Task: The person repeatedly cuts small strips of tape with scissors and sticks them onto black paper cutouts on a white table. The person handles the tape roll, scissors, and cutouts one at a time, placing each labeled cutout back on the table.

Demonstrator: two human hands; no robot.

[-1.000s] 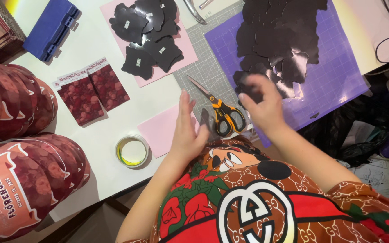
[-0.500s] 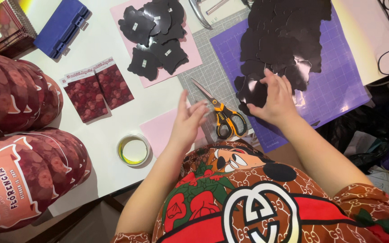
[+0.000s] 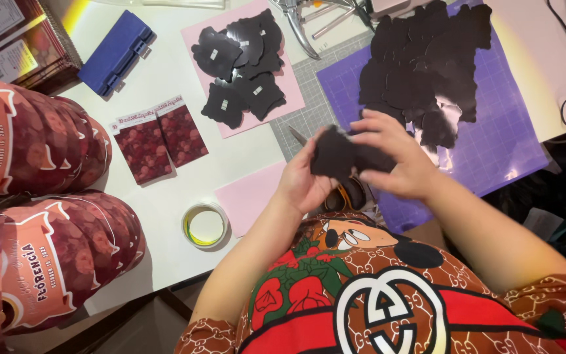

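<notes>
Pinched between thumb and fingers of both hands: one black cutout (image 3: pixel 335 155), lifted clear of the table (image 3: pixel 165 216) above the scissors (image 3: pixel 348 195). Left hand (image 3: pixel 304 180) closed on its lower left edge, thumb on the near face; right hand (image 3: pixel 397 157) curled over the right edge, fingers folded down tight on the card. Held almost flat-on to the camera, tilted a little; long axis roughly left to right, from one hand toward the other, scalloped top edge pointing away toward the mat. Exact outline partly hidden under the right fingers.

Best handled by the edges only, grip light enough not to crease the card, both thumbs close together if a layer has to be peeled or split.

Just behind: purple mat (image 3: pixel 492 124) bearing a heap of black cutouts (image 3: pixel 427 59). Further left, pink sheet (image 3: pixel 289 98) carrying more black shapes (image 3: pixel 240 65) with small white tabs. Near the left wrist, smaller pink sheet (image 3: pixel 250 193) and tape roll (image 3: pixel 206 225). Beyond, two printed cards (image 3: pixel 158 137), blue case (image 3: pixel 116 52), stacked red labels (image 3: pixel 40 255).
</notes>
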